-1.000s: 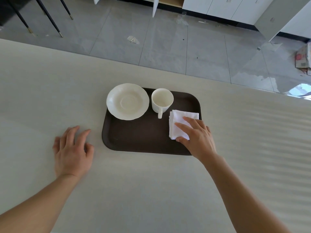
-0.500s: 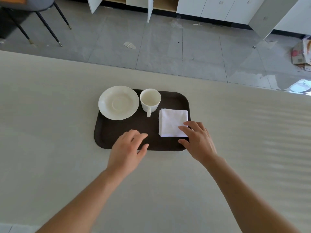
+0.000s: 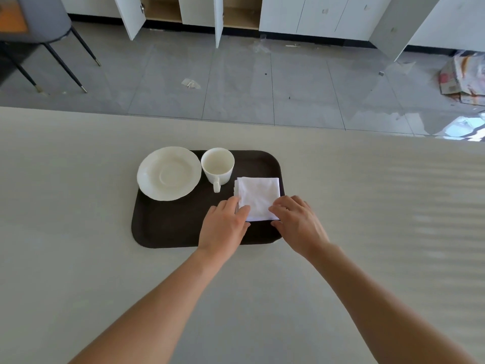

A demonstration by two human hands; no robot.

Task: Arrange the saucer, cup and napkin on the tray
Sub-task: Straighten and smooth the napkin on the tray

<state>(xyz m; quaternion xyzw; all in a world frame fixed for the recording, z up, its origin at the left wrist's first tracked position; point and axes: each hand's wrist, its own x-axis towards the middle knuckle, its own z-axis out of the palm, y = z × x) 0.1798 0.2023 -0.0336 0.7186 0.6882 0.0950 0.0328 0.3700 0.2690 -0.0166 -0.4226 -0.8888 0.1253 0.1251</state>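
Observation:
A dark brown tray [image 3: 173, 229] lies on the pale table. On its far left corner rests a white saucer [image 3: 169, 173], overhanging the rim. An empty white cup [image 3: 217, 165] stands beside it, handle pointing toward me. A folded white napkin [image 3: 258, 195] lies flat on the tray's right side. My left hand [image 3: 225, 224] touches the napkin's near left corner with its fingertips. My right hand [image 3: 299, 222] rests its fingertips on the near right corner. Neither hand has lifted the napkin.
The table's far edge [image 3: 236, 118] runs across above the tray, with grey tiled floor beyond. A chair [image 3: 39, 27] stands at the far left, white cabinets [image 3: 288, 14] with open doors at the back, cardboard [image 3: 462, 77] on the floor at the right.
My left hand came off the table at the left and crossed over the tray to the napkin's left corner. My right hand slid back to the near right corner.

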